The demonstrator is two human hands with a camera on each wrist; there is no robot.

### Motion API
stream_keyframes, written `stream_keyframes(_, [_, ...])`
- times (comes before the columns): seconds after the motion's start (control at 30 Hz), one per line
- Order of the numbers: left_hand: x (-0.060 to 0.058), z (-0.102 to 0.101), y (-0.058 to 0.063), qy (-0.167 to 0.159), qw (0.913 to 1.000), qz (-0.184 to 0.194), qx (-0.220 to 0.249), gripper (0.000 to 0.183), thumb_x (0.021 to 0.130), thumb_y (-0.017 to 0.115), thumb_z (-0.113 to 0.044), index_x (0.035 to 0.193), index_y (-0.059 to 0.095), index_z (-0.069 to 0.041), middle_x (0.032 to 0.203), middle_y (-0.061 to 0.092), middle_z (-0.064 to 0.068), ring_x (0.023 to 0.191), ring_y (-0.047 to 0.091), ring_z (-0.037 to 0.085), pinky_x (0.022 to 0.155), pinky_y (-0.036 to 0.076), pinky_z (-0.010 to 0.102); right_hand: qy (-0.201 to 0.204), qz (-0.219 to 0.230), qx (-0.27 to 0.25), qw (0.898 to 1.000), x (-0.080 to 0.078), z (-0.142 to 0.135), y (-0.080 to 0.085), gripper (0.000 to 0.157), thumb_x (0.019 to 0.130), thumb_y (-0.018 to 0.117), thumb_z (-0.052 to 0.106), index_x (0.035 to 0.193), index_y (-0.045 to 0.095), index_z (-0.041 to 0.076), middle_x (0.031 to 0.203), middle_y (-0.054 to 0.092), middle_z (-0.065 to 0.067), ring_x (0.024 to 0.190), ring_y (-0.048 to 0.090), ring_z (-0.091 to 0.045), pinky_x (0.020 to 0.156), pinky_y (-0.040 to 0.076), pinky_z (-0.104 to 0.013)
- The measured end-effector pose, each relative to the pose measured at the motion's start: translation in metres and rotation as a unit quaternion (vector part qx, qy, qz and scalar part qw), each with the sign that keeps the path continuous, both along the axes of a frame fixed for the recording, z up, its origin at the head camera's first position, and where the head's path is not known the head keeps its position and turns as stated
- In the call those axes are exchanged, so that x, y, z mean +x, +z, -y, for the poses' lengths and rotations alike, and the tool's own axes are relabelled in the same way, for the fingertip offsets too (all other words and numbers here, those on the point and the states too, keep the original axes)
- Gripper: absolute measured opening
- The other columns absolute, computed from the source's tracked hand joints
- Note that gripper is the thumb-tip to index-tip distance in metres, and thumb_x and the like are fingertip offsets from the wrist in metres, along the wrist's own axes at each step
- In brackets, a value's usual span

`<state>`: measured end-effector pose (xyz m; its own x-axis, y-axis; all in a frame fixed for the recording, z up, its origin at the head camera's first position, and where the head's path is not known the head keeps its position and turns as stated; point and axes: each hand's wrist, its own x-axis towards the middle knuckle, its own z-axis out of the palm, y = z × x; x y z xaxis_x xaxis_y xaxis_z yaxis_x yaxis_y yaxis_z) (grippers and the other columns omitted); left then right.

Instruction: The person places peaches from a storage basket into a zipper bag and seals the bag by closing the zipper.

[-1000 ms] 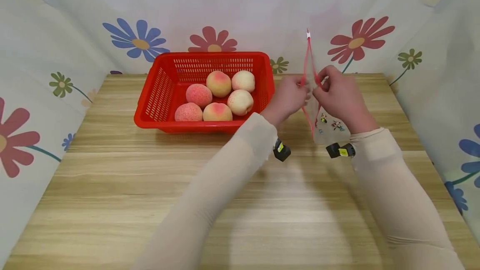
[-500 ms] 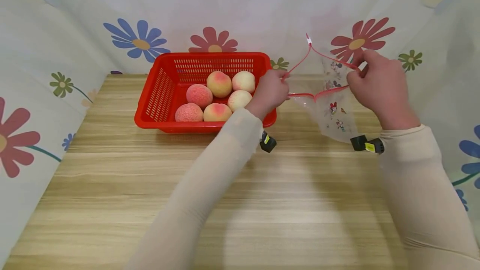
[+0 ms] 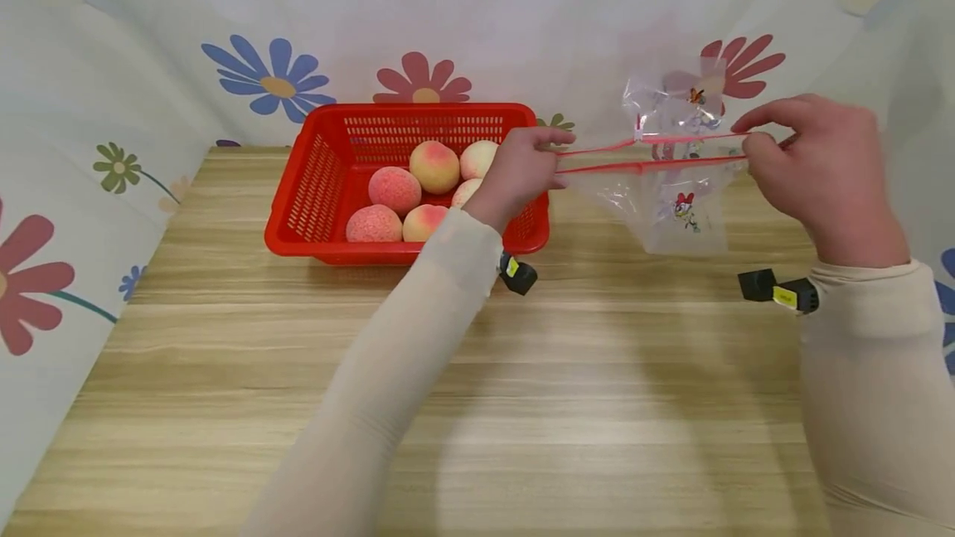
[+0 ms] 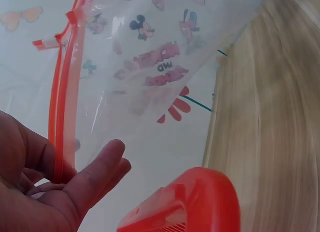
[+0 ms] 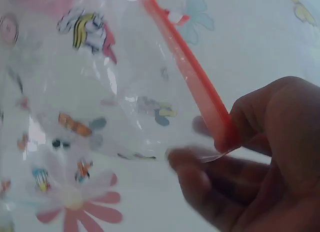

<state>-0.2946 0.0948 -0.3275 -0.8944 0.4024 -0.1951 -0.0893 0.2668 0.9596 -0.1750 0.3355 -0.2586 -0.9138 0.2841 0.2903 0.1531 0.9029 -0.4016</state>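
Note:
A clear zip bag with red zip edges and small cartoon prints is stretched sideways between my hands. My left hand pinches one end of the red edge, just over the basket's right side. At the other end my right hand grips the edge between thumb and fingers. The small white zip slider sits partway along the edge in the left wrist view. The two red strips run nearly parallel, slightly apart. In the right wrist view the bag's red corner lies between thumb and fingers.
A red plastic basket with slotted walls stands at the back of the wooden table. Several peaches lie in it, some partly behind my left hand and arm. A flower-print curtain hangs behind and at both sides.
My hands have moved apart, the right one farther right, the left one towards the basket. The bag's mouth went from narrow, to spread wide, to pulled out long and flat.

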Motion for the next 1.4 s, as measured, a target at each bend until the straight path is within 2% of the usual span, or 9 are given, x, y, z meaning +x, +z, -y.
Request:
stream_keyframes(0.1, [-0.003, 0.004, -0.004, 0.013, 0.9998, 0.01, 0.011, 0.035, 0.097, 0.048, -0.003, 0.128, 0.063, -0.012, 0.131, 0.058, 0.005, 0.094, 0.064, 0.019, 0.08, 0.058, 0.026, 0.039, -0.002, -0.087, 0.995, -0.001, 0.001, -0.004, 0.032, 0.09, 0.051, 0.019, 0.114, 0.071, 0.011, 0.092, 0.069, 0.007, 0.058, 0.054, 0.007, 0.045, 0.038, -0.021])
stream_keyframes(0.17, [-0.004, 0.006, -0.007, 0.019, 0.9995, 0.019, 0.015, 0.035, 0.097, 0.049, -0.003, 0.131, 0.059, -0.007, 0.133, 0.058, 0.009, 0.088, 0.065, 0.018, 0.08, 0.058, 0.026, 0.069, 0.005, -0.158, 0.985, -0.004, 0.0, -0.008, 0.029, 0.091, 0.061, 0.022, 0.117, 0.07, 0.012, 0.082, 0.066, 0.015, 0.067, 0.06, 0.005, 0.053, 0.044, -0.018])
stream_keyframes(0.3, [-0.007, 0.01, -0.011, 0.027, 0.9988, 0.033, 0.025, 0.041, 0.099, 0.046, -0.003, 0.139, 0.049, 0.0, 0.13, 0.06, 0.014, 0.086, 0.069, 0.02, 0.08, 0.058, 0.028, 0.146, 0.005, -0.29, 0.946, -0.012, -0.003, -0.017, 0.035, 0.087, 0.072, 0.016, 0.121, 0.068, 0.01, 0.09, 0.073, 0.012, 0.084, 0.066, -0.004, 0.073, 0.049, -0.009])
stream_keyframes(0.47, [-0.008, 0.013, -0.013, 0.017, 0.9998, 0.006, -0.009, 0.035, 0.098, 0.049, -0.005, 0.131, 0.058, -0.001, 0.122, 0.064, 0.01, 0.096, 0.065, 0.021, 0.081, 0.058, 0.026, 0.208, -0.032, -0.362, 0.908, -0.027, -0.001, -0.034, 0.039, 0.085, 0.071, 0.004, 0.124, 0.065, 0.003, 0.1, 0.073, 0.005, 0.086, 0.069, -0.007, 0.075, 0.053, -0.011])
stream_keyframes(0.53, [-0.007, 0.014, -0.013, 0.005, 0.9989, -0.018, -0.044, 0.033, 0.098, 0.05, -0.009, 0.129, 0.06, -0.003, 0.115, 0.064, 0.008, 0.091, 0.062, 0.018, 0.079, 0.056, 0.024, 0.203, -0.045, -0.356, 0.911, -0.033, 0.004, -0.041, 0.035, 0.085, 0.072, 0.007, 0.12, 0.067, 0.003, 0.098, 0.073, 0.005, 0.083, 0.068, -0.009, 0.074, 0.053, -0.012])
stream_keyframes(0.67, [-0.007, 0.02, -0.014, -0.025, 0.9922, -0.062, -0.105, 0.034, 0.098, 0.05, -0.014, 0.13, 0.058, -0.007, 0.105, 0.065, 0.008, 0.084, 0.06, 0.018, 0.076, 0.054, 0.023, 0.173, -0.039, -0.305, 0.935, -0.041, 0.014, -0.049, 0.029, 0.087, 0.071, 0.013, 0.115, 0.071, 0.007, 0.092, 0.071, 0.01, 0.08, 0.064, -0.008, 0.072, 0.051, -0.01])
stream_keyframes(0.97, [-0.008, 0.035, -0.007, -0.045, 0.9661, -0.125, -0.221, 0.047, 0.097, 0.054, -0.019, 0.143, 0.047, -0.016, 0.134, 0.058, 0.0, 0.113, 0.056, 0.014, 0.097, 0.053, 0.031, 0.129, -0.015, -0.218, 0.967, -0.047, 0.026, -0.055, 0.027, 0.092, 0.065, 0.021, 0.118, 0.071, 0.016, 0.092, 0.066, 0.021, 0.082, 0.061, -0.001, 0.072, 0.046, -0.008])
stream_keyframes(1.27, [-0.013, 0.025, -0.016, -0.059, 0.9546, -0.191, -0.221, 0.03, 0.094, 0.055, -0.011, 0.124, 0.062, -0.011, 0.104, 0.067, 0.002, 0.088, 0.058, 0.015, 0.077, 0.051, 0.022, 0.09, -0.036, -0.206, 0.974, -0.05, 0.035, -0.068, 0.029, 0.092, 0.065, 0.027, 0.119, 0.07, 0.021, 0.097, 0.065, 0.01, 0.083, 0.056, -0.007, 0.058, 0.046, -0.013])
stream_keyframes(1.4, [-0.016, 0.023, -0.017, -0.041, 0.9565, -0.192, -0.215, 0.029, 0.093, 0.053, -0.008, 0.121, 0.062, -0.009, 0.1, 0.066, 0.002, 0.08, 0.056, 0.016, 0.067, 0.049, 0.021, 0.09, -0.083, -0.206, 0.971, -0.052, 0.041, -0.078, 0.028, 0.091, 0.066, 0.026, 0.118, 0.072, 0.023, 0.106, 0.065, 0.009, 0.085, 0.055, -0.003, 0.065, 0.045, -0.012])
